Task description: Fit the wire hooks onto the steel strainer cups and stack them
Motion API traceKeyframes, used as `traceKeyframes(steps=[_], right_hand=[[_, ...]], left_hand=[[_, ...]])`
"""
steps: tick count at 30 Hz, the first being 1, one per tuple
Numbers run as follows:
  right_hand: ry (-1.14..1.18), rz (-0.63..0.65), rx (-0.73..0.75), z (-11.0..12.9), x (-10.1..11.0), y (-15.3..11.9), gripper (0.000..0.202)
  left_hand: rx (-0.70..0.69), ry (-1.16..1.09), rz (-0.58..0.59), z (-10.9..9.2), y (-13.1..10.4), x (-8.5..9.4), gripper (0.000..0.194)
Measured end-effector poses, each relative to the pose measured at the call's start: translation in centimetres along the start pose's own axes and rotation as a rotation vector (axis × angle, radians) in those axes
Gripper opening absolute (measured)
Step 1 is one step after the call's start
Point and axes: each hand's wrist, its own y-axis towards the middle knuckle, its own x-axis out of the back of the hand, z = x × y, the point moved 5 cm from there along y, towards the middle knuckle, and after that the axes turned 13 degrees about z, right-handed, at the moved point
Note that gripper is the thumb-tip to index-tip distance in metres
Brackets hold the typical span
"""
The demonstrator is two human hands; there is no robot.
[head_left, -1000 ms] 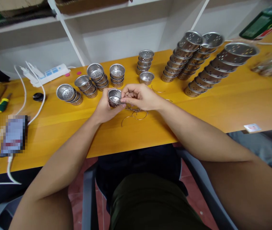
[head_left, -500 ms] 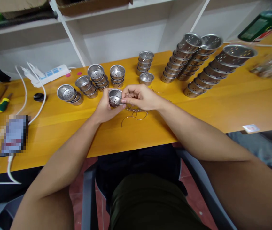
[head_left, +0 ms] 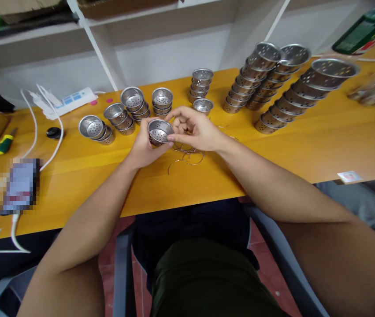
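Note:
A small perforated metal cup (head_left: 159, 132) is held tilted above the desk, its opening facing me. My left hand (head_left: 144, 147) is wrapped round its left side, the thumb along the near side. My right hand (head_left: 195, 130) is at the cup's right side, with the thumb at the near rim and the index finger reaching to the far rim. Its other fingers are curled, and whether they hide anything small I cannot tell. Thin curved metal wires (head_left: 190, 157) lie on the desk just below my right hand, partly covered by it.
Short stacks of perforated cups (head_left: 92, 127) stand behind my left hand, and taller leaning stacks (head_left: 284, 105) on the right. One single cup (head_left: 203, 106) sits behind my right hand. To the left are a phone (head_left: 20, 187), white cables, a power strip (head_left: 76, 100) and a screwdriver (head_left: 5, 143).
My right index finger has opened away from the thumb and risen to the cup's far rim. The cup has shifted slightly, so more of its inside shows. My left hand keeps its hold.

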Motion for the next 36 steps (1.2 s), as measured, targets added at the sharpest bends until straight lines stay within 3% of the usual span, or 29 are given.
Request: traceKeyframes(steps=[3, 10, 16, 21, 24, 27, 31, 34, 36], right_hand=[[-0.175, -0.057, 0.025, -0.1, 0.6, -0.2, 0.059], [-0.436, 0.021, 0.114, 0.2, 0.2, -0.6, 0.053], [-0.460, 0.081, 0.063, -0.8, -0.7, -0.6, 0.063], [-0.456, 0.039, 0.000, -1.1, -1.0, -0.4, 0.108], [-0.497, 0.025, -0.011, -1.0, -0.8, -0.5, 0.098], [-0.569, -0.095, -0.071, -1.0, 1.7, -0.1, 0.092], [-0.641, -0.232, -0.197, -2.0, 7.6, 2.6, 0.104], [-0.658, -0.215, -0.316, -3.4, 10.9, 6.2, 0.110], [-0.660, -0.163, -0.384, -4.4, 11.7, 8.4, 0.104]], left_hand=[[0.009, 0.018, -0.019, 0.3, 0.1, 0.3, 0.091], [0.020, -0.044, -0.022, 0.1, 0.2, 0.3, 0.095], [0.061, -0.076, 0.024, 0.4, 0.1, 0.3, 0.096], [0.116, -0.115, 0.077, 0.8, 0.1, -0.5, 0.103], [0.139, -0.130, 0.074, 0.6, 0.0, -0.9, 0.108], [0.220, -0.146, 0.063, 0.7, -0.1, -0.8, 0.112], [0.328, -0.090, 0.053, 1.0, -0.3, 0.0, 0.097], [0.378, -0.082, 0.045, 1.3, -0.4, 0.4, 0.089], [0.399, -0.080, 0.056, 1.5, -0.5, 0.4, 0.088]])
